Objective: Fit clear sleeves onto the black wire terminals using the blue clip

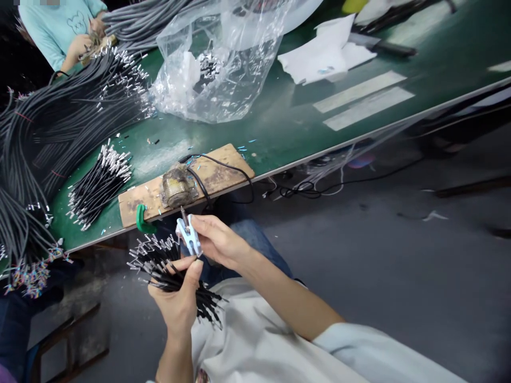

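Observation:
My left hand [179, 306] is closed around a bundle of short black cables [159, 266] with bare silvery ends. The bundle fans out above and below the fist, over my lap. Pinched in my right hand [219, 242] is a light blue clothespin [189, 236], just above my left thumb. A thin dark rod [184, 214] runs between the clothespin and a small tape-wrapped motor-like device [178, 186] on a wooden board [227, 165]. Whether the clothespin is fixed to the rod, I cannot tell.
A green clamp [142, 219] grips the board at the table edge. Another pile of short black cables [98, 186] lies left of it, beside long grey cables [59, 122]. Behind are a clear plastic bag [239, 80] and white paper [319, 50]. A co-worker [59, 26] sits across the table.

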Tool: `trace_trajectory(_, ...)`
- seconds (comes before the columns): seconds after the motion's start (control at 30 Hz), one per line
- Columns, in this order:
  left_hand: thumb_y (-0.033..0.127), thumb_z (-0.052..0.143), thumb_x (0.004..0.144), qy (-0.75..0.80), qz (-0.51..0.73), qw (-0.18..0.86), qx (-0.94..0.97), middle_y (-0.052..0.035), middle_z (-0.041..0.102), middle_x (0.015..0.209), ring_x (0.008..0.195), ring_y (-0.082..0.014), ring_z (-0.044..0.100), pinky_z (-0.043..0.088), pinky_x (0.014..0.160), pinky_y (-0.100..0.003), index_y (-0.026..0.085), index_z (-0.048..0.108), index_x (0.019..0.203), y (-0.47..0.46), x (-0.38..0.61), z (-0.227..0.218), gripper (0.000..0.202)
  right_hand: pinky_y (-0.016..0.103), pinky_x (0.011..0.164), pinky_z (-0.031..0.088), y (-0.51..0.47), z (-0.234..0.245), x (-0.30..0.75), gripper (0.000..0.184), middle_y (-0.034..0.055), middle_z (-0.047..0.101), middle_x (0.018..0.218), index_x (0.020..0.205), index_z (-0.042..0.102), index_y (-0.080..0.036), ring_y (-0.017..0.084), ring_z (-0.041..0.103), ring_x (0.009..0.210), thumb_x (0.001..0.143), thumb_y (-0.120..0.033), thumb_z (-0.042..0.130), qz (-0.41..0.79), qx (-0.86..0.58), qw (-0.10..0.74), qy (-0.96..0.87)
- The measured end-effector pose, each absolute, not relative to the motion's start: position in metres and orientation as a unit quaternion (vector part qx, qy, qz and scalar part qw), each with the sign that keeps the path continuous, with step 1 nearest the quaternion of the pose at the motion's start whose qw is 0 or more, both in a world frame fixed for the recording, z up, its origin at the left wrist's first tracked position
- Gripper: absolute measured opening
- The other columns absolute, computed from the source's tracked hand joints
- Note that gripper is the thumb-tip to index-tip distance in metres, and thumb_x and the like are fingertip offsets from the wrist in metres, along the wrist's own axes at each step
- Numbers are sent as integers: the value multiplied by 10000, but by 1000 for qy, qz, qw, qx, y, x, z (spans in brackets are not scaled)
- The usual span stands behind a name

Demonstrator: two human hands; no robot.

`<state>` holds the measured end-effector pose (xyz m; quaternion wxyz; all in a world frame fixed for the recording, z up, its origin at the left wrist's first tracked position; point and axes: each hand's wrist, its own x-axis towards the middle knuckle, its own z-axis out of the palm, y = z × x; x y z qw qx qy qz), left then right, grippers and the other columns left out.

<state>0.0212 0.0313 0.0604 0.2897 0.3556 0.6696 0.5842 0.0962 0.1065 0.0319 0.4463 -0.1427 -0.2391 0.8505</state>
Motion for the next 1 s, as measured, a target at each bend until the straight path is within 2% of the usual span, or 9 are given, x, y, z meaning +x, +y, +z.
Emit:
trace_trajectory(0.23,39,693,565,672,592,293,336,73,598,445,377,-34,452,384,400,-137,221,724,572,31,20,61,185,214,481,289,107,7,100,456,-4,518,578,645,596,-125,71,387,511,611,-563,717,843,-192,465,-190)
trace_trajectory(0.37,21,689,552,673,582,296,347,60,655,504,452,-48,545,438,488,-135,227,734,584,27,16,57,214,223,496,295,101,-7,115,395,-18,503,578,682,615,-130,74,380,519,614,-501,733,776,-283,507,-246)
trace_trajectory(0.43,36,698,548,671,584,298,345,51,666,519,457,-56,556,447,497,-143,227,735,588,24,15,53,198,232,510,317,93,-8,123,330,-12,519,604,691,610,-145,88,410,543,637,-448,728,712,-349,530,-300)
trace_trajectory(0.57,108,696,599,649,592,349,327,23,690,614,327,-34,442,383,364,-167,229,751,668,19,11,43,150,251,510,347,70,3,130,145,-5,509,595,657,574,-173,112,439,548,769,-254,619,520,-433,581,-453)
trace_trajectory(0.63,144,670,647,653,557,376,350,20,655,543,314,-45,434,357,340,-172,222,754,688,16,7,37,122,261,522,356,60,11,127,132,-8,494,579,652,577,-176,115,435,546,781,-169,604,401,-408,608,-550)
trace_trajectory(0.7,174,654,676,662,498,396,397,32,547,393,320,-72,439,363,348,-182,192,750,668,12,3,31,98,294,584,389,53,19,123,90,16,544,628,690,608,-173,139,460,602,777,-162,629,317,-370,586,-647)
trace_trajectory(0.73,183,654,678,661,472,404,420,24,541,387,352,-91,474,397,381,-195,175,745,648,11,1,28,96,312,612,401,52,22,121,66,34,570,668,713,623,-170,154,472,642,776,-176,641,302,-356,562,-683)
trace_trajectory(0.87,183,666,656,666,448,405,438,-22,659,562,527,-144,592,491,544,-246,149,736,637,8,-4,21,80,311,625,413,54,22,118,114,53,574,699,703,610,-152,168,473,695,810,-188,607,373,-323,517,-699)
trace_trajectory(1.0,152,728,567,696,467,342,425,2,635,533,486,-103,542,464,497,-204,147,704,601,9,-4,22,42,306,623,380,56,15,116,221,11,509,611,599,517,-163,144,441,628,809,-147,583,411,-334,555,-642)
